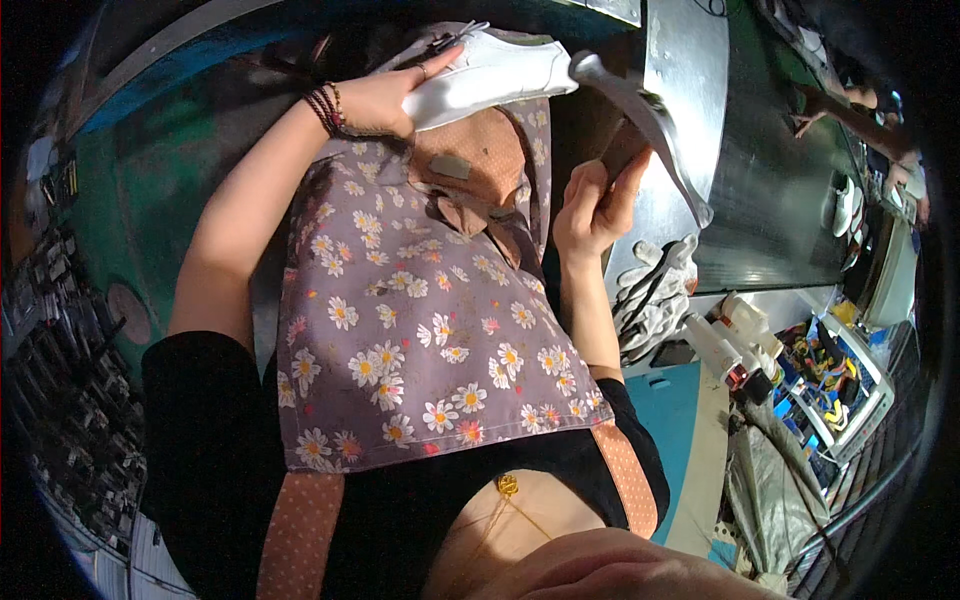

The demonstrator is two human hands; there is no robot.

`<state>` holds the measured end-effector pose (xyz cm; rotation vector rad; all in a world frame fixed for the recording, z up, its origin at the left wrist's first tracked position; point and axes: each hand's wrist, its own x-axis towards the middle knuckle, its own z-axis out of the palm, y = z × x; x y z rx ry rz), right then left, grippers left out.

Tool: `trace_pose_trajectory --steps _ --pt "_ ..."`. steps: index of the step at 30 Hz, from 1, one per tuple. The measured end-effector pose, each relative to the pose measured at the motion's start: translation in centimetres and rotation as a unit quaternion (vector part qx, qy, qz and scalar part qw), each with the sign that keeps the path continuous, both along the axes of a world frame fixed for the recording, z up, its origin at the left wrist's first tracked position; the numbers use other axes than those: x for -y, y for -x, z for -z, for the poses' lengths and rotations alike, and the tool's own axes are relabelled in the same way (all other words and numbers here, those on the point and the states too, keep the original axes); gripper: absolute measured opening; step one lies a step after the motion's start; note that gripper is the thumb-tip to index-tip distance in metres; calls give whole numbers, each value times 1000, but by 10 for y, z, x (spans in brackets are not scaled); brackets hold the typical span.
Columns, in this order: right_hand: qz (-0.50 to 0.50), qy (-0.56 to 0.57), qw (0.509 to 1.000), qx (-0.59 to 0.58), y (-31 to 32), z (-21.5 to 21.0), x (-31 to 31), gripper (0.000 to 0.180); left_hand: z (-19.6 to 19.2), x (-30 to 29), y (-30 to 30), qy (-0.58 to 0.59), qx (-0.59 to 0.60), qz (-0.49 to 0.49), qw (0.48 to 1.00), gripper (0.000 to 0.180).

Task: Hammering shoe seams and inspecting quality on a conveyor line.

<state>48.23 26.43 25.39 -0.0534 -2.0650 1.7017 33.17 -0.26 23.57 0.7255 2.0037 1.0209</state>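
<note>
My left hand (pixel 385 102), with beaded bracelets at its wrist, grips a white shoe (pixel 505 72) above my lap. Its toe-side part and laces point away to the left, partly under my fingers. In my right hand (pixel 597 208) is a hammer (pixel 640 105) with a long, curved metal head, held by its short brown handle. The rounded end of the head is close to the right end of the shoe; I cannot tell whether they touch. Beneath the shoe lies my daisy-patterned apron (pixel 420 320) with an orange dotted pocket.
Grey-white work gloves (pixel 655 290) lie right of my right forearm. Beyond them are white bottles (pixel 712 345) and a white tray (pixel 875 410) of coloured items. A dark conveyor belt (pixel 775 200) with metal edging carries white shoes (pixel 848 208). Another person's hand (pixel 812 112) reaches over it.
</note>
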Motion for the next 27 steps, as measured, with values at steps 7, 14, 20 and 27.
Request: trace_pose_trajectory --steps 7,14,20,27 --pt "-17 -250 954 162 4 22 -20 55 0 5 0 -82 79 -6 993 109" --pt "81 -100 989 66 -30 36 -22 59 -7 32 10 -204 246 -152 935 58" --pt "21 -201 979 19 7 20 -27 61 -4 -4 -6 32 -63 -40 997 79" --pt "-11 62 988 -138 30 -47 8 64 14 1 -45 -27 -181 -134 974 78"
